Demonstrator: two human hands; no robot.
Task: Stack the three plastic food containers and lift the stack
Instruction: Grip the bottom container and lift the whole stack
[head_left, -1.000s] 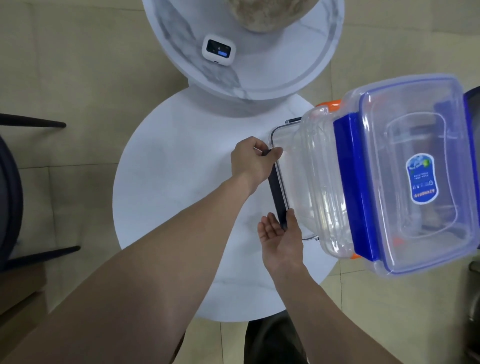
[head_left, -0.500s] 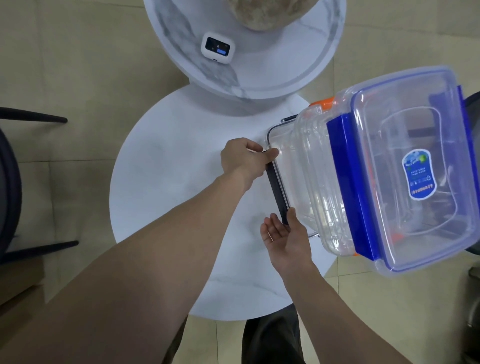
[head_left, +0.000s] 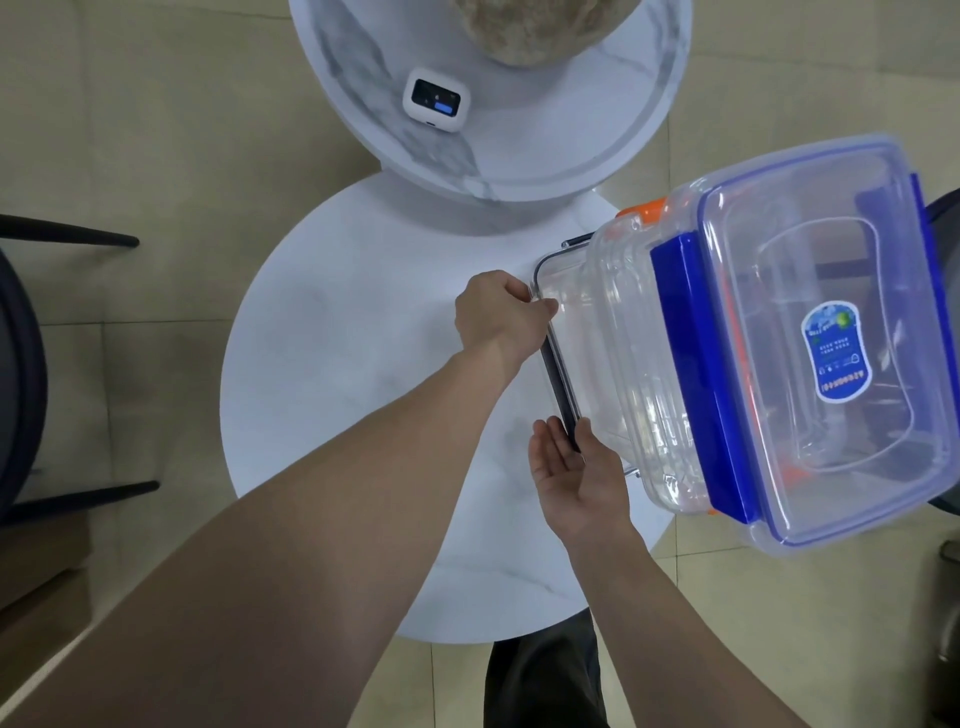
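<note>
Two hands hold the stack (head_left: 753, 353) above the table (head_left: 363, 338): left grip (head_left: 501, 314) closed on its edge, right grip (head_left: 576, 473) open, cupping beneath.

A lounge or café-like seating corner is suggested.
Beige floor tiles (head_left: 156, 130) are seen beneath two round marble tables (head_left: 337, 338), dark chair legs (head_left: 67, 239) beside them.

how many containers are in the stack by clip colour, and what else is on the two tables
Blue-clip container: 1
Orange-clip container: 1
Black-clip container: 1
Small white screen device: 1
Beige round object, cut off at the frame edge: 1
Total: 5
</note>
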